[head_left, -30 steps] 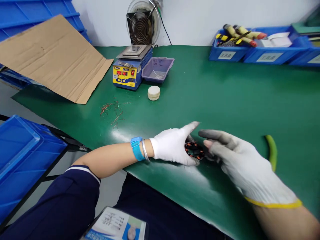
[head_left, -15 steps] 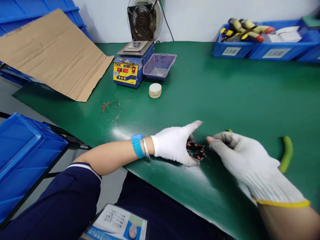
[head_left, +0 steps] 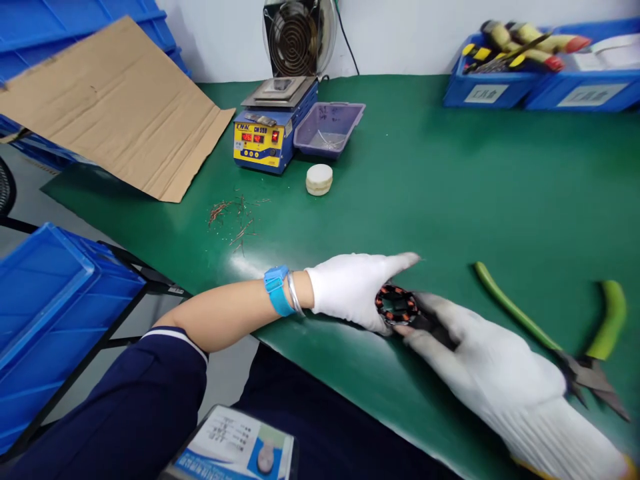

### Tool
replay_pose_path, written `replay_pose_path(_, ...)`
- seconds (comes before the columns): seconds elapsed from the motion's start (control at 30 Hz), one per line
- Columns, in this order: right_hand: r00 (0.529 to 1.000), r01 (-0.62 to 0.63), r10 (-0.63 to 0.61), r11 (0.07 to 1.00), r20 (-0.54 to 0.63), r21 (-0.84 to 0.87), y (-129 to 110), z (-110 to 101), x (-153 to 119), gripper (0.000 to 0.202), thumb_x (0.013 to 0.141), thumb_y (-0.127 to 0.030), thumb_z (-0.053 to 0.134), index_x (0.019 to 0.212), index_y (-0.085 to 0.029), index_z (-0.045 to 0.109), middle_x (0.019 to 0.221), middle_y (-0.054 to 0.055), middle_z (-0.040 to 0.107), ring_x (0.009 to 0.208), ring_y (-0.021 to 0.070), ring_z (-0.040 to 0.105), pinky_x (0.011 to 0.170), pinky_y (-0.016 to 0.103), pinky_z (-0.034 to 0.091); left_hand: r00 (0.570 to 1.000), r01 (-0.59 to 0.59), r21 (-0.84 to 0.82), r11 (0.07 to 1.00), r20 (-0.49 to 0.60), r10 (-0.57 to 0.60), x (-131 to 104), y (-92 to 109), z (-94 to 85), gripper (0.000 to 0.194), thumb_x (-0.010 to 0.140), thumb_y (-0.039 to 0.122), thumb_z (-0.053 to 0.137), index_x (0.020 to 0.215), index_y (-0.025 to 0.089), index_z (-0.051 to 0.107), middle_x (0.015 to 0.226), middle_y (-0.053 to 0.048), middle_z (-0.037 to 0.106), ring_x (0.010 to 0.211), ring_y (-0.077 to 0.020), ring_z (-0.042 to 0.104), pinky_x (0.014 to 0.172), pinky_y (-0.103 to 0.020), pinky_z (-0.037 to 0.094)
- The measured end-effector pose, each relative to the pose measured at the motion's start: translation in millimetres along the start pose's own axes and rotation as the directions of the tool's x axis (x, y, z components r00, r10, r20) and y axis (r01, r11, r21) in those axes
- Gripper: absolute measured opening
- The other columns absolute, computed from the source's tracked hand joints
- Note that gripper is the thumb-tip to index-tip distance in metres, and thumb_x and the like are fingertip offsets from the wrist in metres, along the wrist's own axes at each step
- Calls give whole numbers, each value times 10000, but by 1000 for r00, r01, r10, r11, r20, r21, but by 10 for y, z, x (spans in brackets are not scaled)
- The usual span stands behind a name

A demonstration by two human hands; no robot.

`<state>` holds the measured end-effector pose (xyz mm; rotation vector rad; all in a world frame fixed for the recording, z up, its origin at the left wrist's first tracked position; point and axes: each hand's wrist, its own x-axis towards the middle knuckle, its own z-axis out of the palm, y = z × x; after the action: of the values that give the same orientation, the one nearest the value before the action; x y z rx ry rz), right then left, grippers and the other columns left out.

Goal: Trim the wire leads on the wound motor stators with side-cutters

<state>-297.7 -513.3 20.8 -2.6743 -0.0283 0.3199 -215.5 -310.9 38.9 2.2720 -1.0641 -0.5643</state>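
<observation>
A small round ring, black with orange-copper patches [head_left: 385,308], is held by my white-gloved left hand [head_left: 350,290] above the green table. The left fingers curl round its left side, with the thumb stretched out to the right. My right hand [head_left: 465,353], also gloved, is at the ring's right side, its thumb and fingers on either side of the rim. Dark shading lies between the right fingers. Green-handled cutters [head_left: 583,370] lie with handles spread beyond my right hand.
A blue and yellow heated unit [head_left: 265,143], a purple tray [head_left: 325,137] and a round white container [head_left: 319,180] stand towards the back. Copper wire scraps [head_left: 243,217] lie at left. Cardboard [head_left: 120,113] leans at far left; tool bins [head_left: 487,90] stand at back right.
My right hand has moved left and down to the ring, and its fingers now reach the rim. The cutters show more fully. The view has shifted slightly.
</observation>
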Motion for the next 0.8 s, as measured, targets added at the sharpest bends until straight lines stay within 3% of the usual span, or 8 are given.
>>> replay_pose_path(0.1,999,-7,5,999,32,48,91,11,31,404,818,-569,486,949,-308,765,936,53,800,805,299,746,621,378,571,1000,10,22,1000,18,-10,10,1,-10,1024,711,403,772,1572,112,302,1296,-166,678,1169,-358,672,910,-428,557)
replay_pose_path(0.27,995,-45,34,993,96,111,115,-64,41,373,753,-551,488,857,-326,767,914,24,801,849,309,752,670,397,586,999,20,-41,999,-44,-21,7,23,35,1043,665,483,815,1546,146,370,1312,-148,659,1194,-352,644,990,-454,533)
replay_pose_path(0.4,988,-93,64,972,138,217,93,-148,20,339,734,-561,506,787,-327,744,814,24,776,782,301,734,657,384,579,997,-31,-127,991,-76,21,2,64,103,699,791,421,720,1426,211,517,1279,-89,670,1197,-273,637,1041,-398,509)
replay_pose_path(0.53,973,-140,60,921,222,364,174,-173,-37,412,814,-650,507,742,-295,702,543,37,589,507,228,563,445,330,456,997,-65,-12,998,-46,64,1,127,121,383,806,299,648,1174,190,649,1106,-76,673,1048,-231,651,945,-345,519)
replay_pose_path(0.63,952,-216,86,870,295,443,216,-164,-39,425,824,-671,543,736,-280,685,534,34,550,466,190,492,400,298,393,995,-51,64,997,-81,56,10,158,156,273,788,289,628,1037,183,665,1014,-73,648,952,-226,631,869,-349,516)
replay_pose_path(0.8,938,-300,147,800,314,520,213,-197,32,462,823,-689,530,713,-259,658,605,62,632,460,192,556,414,301,456,986,-66,39,997,-153,71,31,138,268,189,770,244,595,943,176,632,941,-67,652,870,-212,611,835,-356,513)
